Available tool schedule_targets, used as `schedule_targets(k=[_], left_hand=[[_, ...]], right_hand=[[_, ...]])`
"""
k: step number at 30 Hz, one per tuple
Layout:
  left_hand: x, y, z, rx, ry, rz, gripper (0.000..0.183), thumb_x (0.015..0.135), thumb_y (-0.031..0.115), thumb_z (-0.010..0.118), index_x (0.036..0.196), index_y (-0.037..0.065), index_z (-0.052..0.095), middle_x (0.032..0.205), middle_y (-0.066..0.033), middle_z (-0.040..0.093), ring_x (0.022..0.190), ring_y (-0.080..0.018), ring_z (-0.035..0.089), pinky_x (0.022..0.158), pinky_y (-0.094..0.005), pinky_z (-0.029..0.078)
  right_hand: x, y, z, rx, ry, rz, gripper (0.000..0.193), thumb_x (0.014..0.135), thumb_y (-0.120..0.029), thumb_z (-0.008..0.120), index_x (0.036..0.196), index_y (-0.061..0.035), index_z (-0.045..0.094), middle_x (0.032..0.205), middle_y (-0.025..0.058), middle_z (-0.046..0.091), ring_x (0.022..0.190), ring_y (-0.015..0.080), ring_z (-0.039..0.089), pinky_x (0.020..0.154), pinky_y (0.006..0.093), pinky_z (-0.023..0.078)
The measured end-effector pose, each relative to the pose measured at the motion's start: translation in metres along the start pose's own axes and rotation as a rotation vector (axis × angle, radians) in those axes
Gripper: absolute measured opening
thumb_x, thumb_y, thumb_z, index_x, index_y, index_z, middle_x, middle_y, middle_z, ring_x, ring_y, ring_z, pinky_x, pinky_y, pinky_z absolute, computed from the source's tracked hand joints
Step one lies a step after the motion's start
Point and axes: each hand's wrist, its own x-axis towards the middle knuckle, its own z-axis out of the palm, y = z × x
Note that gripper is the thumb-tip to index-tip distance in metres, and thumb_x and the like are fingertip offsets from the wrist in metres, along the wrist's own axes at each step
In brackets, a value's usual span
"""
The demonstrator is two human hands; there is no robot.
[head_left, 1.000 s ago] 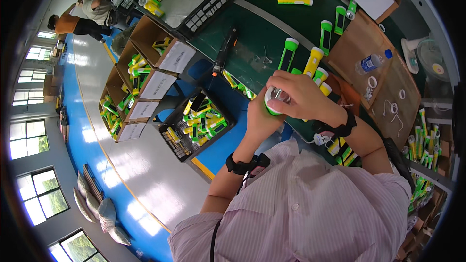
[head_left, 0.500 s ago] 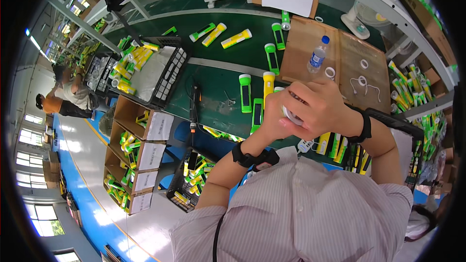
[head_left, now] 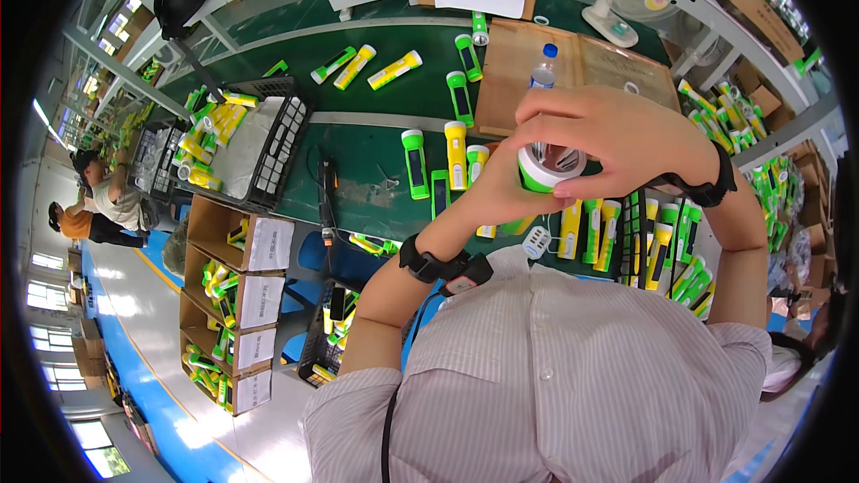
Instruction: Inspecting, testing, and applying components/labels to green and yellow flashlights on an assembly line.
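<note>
A flashlight with a green body and a white ring round its clear lens point(head_left: 552, 164) is between my two hands, lens toward me. My left hand point(head_left: 495, 172) wraps round it from the left, and its lower body is hidden there. From the right, my right hand point(head_left: 622, 139) curves over the head, thumb and fingers on the white ring. Just left of my hands stand a yellow flashlight point(head_left: 455, 156) and a green flashlight point(head_left: 415, 164). A white multi-port charging block point(head_left: 536, 242) lies close below them, beside a row of yellow and green flashlights point(head_left: 607, 234).
A water bottle point(head_left: 542, 67) stands on a brown board point(head_left: 506, 58) behind my hands. A black corded tool point(head_left: 327, 206) lies on the green table. Leftward are a black crate point(head_left: 284, 139) and cardboard bins point(head_left: 208, 237) of flashlights. More flashlights point(head_left: 734, 112) are piled at right.
The scene has shifted left and slightly up or down in places as my view turned. My hands have moved apart a little, and the flashlight's lens and white ring now show between them.
</note>
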Motion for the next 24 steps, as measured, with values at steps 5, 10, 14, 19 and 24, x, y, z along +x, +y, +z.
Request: schedule_targets(k=[5,10,14,19,24], left_hand=[[-0.002,0.009,-0.003,-0.012,-0.003,0.002,0.054,0.058,0.006,0.072,0.107,0.003,0.047,0.102,-0.008,0.053,0.094,-0.0169,0.053,0.081,-0.0289,0.043],[0.001,0.02,-0.004,-0.068,-0.028,-0.091,0.052,0.059,0.003,0.07,0.105,0.002,0.047,0.1,-0.0078,0.053,0.092,-0.0173,0.053,0.079,-0.0282,0.043],[0.004,0.023,-0.004,-0.087,-0.061,-0.14,0.054,0.058,0.002,0.071,0.107,0.002,0.047,0.101,-0.0076,0.052,0.093,-0.0169,0.053,0.08,-0.0281,0.042],[0.007,0.023,-0.005,-0.156,-0.116,-0.164,0.053,0.059,-0.001,0.07,0.107,0.002,0.048,0.098,-0.0074,0.053,0.088,-0.0163,0.055,0.077,-0.0272,0.045],[0.011,0.033,0.001,-0.279,-0.092,-0.182,0.044,0.062,-0.002,0.068,0.101,0.001,0.05,0.093,-0.0075,0.055,0.082,-0.016,0.058,0.07,-0.0263,0.047]], right_hand=[[0.001,-0.002,-0.01,0.093,-0.06,-0.089,0.036,0.062,0.001,0.062,0.097,-0.0059,0.053,0.107,0.0068,0.05,0.094,0.0266,0.051,0.076,0.0333,0.044],[0.004,0.004,-0.016,0.235,-0.052,-0.21,0.035,0.059,0.012,0.059,0.09,-0.0032,0.054,0.107,0.0065,0.051,0.098,0.0258,0.051,0.08,0.033,0.043],[0.005,0.003,-0.022,0.175,-0.12,-0.191,0.03,0.064,0.009,0.054,0.088,-0.0072,0.054,0.105,0.0029,0.051,0.088,0.0218,0.051,0.075,0.031,0.039],[0.005,-0.002,-0.027,0.105,-0.183,-0.179,0.031,0.058,0.015,0.05,0.082,-0.0035,0.054,0.101,0.0048,0.051,0.098,0.0226,0.05,0.077,0.0304,0.043],[0.002,0.001,-0.033,0.168,-0.18,-0.115,0.03,0.059,0.008,0.057,0.086,-0.0047,0.054,0.104,0.0052,0.051,0.094,0.0246,0.051,0.077,0.0313,0.043]])
